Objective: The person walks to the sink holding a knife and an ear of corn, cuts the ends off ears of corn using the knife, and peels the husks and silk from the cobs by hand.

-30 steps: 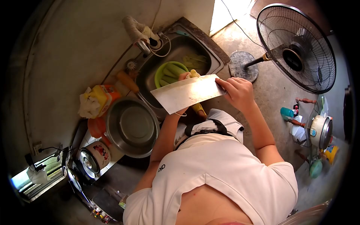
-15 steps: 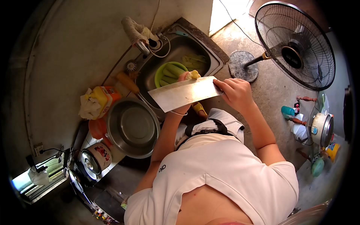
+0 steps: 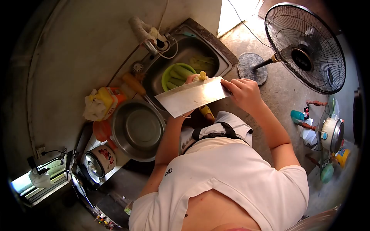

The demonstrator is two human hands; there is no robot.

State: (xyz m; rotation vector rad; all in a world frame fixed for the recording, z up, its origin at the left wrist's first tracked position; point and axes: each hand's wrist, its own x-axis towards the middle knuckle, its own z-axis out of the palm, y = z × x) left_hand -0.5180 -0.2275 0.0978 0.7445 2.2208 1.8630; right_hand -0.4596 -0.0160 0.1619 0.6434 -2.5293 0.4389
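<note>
My right hand point(image 3: 244, 92) is closed round the handle end of a broad cleaver point(image 3: 192, 96). Its shiny blade reaches left across my front, over the near side of the sink point(image 3: 225, 67). Behind the blade, my left hand point(image 3: 190, 79) shows only in part, its fingers wrapped round a pale yellowish vegetable piece point(image 3: 202, 76). That piece pokes out at the blade's upper edge; its kind is not clear. Beyond, in the sink, a bright green bowl point(image 3: 165, 79) holds several light green vegetable lengths point(image 3: 179, 73). Greenish peelings point(image 3: 202, 61) lie on the sink floor.
A metal basin point(image 3: 138, 131) stands left of my left forearm, near a yellow-orange container point(image 3: 104, 104) and a lidded pot point(image 3: 100, 161). The cloth-wrapped tap point(image 3: 140, 32) rises behind the sink. To the right is a standing fan point(image 3: 302, 57); a rice cooker point(image 3: 331, 134) sits farther right.
The whole view has shifted slightly. A bit of the pale piece now stands up at the blade's edge. Both hands keep nearly the same pose.
</note>
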